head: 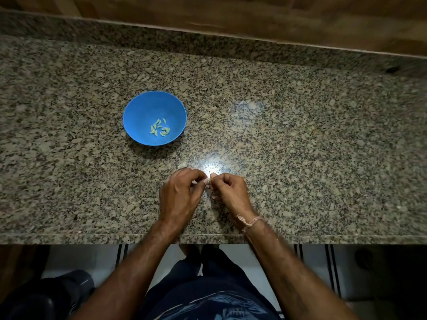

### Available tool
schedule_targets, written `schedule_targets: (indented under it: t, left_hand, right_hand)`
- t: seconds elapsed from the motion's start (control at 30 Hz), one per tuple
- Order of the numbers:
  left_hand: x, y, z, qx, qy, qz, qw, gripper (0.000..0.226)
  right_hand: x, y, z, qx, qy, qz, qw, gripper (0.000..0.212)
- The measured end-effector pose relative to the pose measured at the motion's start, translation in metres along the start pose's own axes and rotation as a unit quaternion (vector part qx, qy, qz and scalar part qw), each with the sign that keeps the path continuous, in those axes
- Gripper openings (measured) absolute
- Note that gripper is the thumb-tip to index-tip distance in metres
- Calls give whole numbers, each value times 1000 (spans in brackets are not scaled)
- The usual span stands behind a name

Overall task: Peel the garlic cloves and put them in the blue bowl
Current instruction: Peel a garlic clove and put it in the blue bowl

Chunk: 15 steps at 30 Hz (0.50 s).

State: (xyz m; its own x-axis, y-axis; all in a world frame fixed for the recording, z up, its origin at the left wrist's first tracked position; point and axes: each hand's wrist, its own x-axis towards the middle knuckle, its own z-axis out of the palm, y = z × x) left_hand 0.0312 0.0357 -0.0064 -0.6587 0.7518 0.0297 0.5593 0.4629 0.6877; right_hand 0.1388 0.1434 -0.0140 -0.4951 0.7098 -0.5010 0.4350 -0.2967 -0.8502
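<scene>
1. Your left hand [182,192] and right hand [227,191] meet near the countertop's [300,135] front edge, both pinching one garlic clove [208,180] with curled fingertips.
2. The blue bowl [143,107], left of centre, holds peeled cloves [159,129].
3. A pale scrap [182,166] lies just beyond your left hand.

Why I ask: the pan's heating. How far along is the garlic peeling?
Done: several peeled cloves lie in the blue bowl. In hand: left hand and right hand pinch one clove between them. Left: a pale piece beyond the left hand, clove or skin, cannot tell.
</scene>
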Motion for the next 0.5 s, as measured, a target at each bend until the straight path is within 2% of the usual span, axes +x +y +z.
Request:
schedule_targets:
  t: [0.07,0.17,0.27,0.37,0.5]
  left_hand:
    - [1,-1,-3,13,-2,-4,1000,3]
    - [3,-2,-6,0,2,-28,1000,5]
    - [2,-3,-8,-22,-1,-59,998,8]
    - [2,-2,-9,-36,-19,-60,997,7]
    - [4,-1,-8,-73,-48,-73,993,9]
  right_hand:
    - [0,0,1,-20,7,-15,1000,32]
    - [0,5,1,-84,34,-77,993,8]
    - [-4,7,0,-150,55,-162,974,20]
    - [-10,1,0,-82,7,-156,984,15]
    - [-6,3,1,-32,5,-132,991,10]
